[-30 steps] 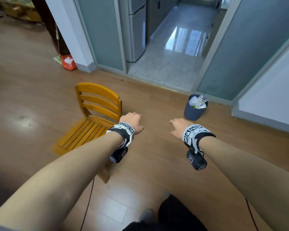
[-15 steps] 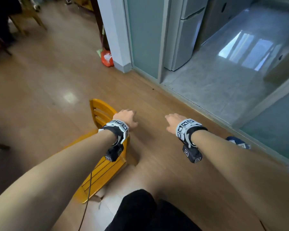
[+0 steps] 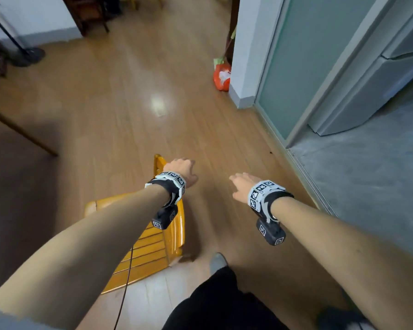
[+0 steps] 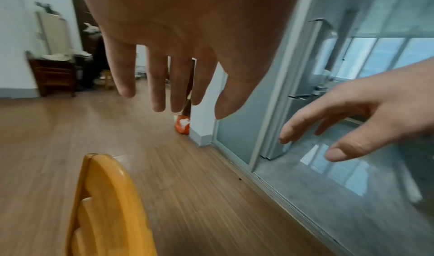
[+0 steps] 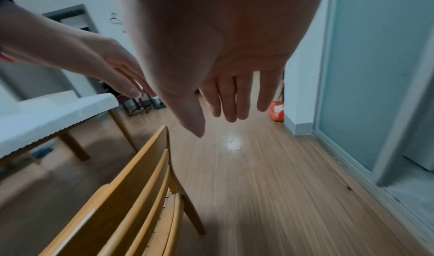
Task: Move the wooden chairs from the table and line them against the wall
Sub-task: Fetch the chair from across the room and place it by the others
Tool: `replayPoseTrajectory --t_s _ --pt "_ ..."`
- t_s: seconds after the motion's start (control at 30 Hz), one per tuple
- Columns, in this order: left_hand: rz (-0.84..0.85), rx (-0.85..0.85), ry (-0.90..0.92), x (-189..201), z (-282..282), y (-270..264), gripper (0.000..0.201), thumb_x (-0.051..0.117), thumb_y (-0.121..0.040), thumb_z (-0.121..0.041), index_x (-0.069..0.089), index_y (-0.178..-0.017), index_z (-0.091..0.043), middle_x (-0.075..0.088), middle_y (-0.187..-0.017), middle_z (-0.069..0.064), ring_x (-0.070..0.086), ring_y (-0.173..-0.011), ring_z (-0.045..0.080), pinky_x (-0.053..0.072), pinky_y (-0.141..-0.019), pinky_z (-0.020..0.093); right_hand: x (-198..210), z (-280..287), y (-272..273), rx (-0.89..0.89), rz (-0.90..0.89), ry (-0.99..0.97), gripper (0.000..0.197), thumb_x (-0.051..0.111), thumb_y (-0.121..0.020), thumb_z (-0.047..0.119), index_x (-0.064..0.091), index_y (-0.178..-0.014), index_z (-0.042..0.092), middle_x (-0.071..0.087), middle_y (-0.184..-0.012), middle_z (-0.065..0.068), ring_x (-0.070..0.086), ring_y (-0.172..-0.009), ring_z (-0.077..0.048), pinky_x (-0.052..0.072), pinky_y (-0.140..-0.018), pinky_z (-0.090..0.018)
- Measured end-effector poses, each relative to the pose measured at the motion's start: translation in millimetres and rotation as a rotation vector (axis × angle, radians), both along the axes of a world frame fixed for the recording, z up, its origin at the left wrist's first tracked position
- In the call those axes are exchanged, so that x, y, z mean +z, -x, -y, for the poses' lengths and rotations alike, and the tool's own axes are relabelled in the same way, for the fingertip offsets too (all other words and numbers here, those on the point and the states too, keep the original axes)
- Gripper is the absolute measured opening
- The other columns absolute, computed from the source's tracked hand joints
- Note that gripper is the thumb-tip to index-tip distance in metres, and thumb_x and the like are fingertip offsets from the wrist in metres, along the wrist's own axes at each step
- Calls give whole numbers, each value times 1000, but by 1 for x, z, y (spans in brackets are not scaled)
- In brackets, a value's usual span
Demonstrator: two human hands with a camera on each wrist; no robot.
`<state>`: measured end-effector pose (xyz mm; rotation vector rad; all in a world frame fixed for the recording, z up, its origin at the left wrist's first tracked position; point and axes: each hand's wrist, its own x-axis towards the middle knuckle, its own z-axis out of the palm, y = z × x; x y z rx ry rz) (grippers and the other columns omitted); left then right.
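Note:
A yellow wooden chair (image 3: 153, 253) with a slatted seat and back stands on the floor under my left forearm. Its top rail (image 4: 110, 195) shows below my left hand (image 3: 180, 166), which hovers above it with straight, spread fingers and holds nothing. The chair (image 5: 131, 200) appears again low in the right wrist view. My right hand (image 3: 241, 186) floats to the right of the chair over bare floor, fingers (image 5: 232, 100) relaxed and empty. Neither hand touches the chair.
A table with a white cloth (image 5: 54, 109) and wooden leg (image 3: 22, 132) stands at the left. A white pillar (image 3: 248, 55) with an orange bag (image 3: 222, 77) at its foot, a glass sliding door (image 3: 293, 67) and a fridge (image 3: 372, 79) are on the right. Dark furniture (image 3: 91, 13) stands at the far wall.
The view has swung left: the blue bin has gone out of sight and the table leg has come in. Both hands stay open, and the chair now lies nearer under my left arm.

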<state>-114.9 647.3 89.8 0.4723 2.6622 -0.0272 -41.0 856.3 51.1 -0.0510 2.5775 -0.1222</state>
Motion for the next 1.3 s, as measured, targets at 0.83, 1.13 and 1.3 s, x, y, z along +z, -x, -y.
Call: replayPoseTrajectory --t_s 0.83,1.13,1.3 --pt "78 1340 34 -39 6 -33 52 58 -90 -37 54 -139 -20 60 -132 2 57 -119 25 53 -86 38 -26 122 274 1314 51 74 46 57 -88 12 51 -133 16 54 -136 -8 52 -127 -31 49 -95 -43" --pt "199 1621 -112 -129 -13 -79 51 64 -86 -46 56 -132 -27 64 -122 2 59 -112 25 49 -89 38 -92 183 251 1704 54 17 58 65 -84 16 49 -140 16 53 -139 -6 52 -126 -28 46 -105 -40" --pt "200 1676 -73 -169 -23 -82 48 60 -85 -35 55 -131 -24 61 -131 4 55 -121 29 43 -103 42 -125 192 249 1840 45 -34 43 63 -89 23 57 -131 22 62 -133 -3 53 -125 -27 39 -109 -41"
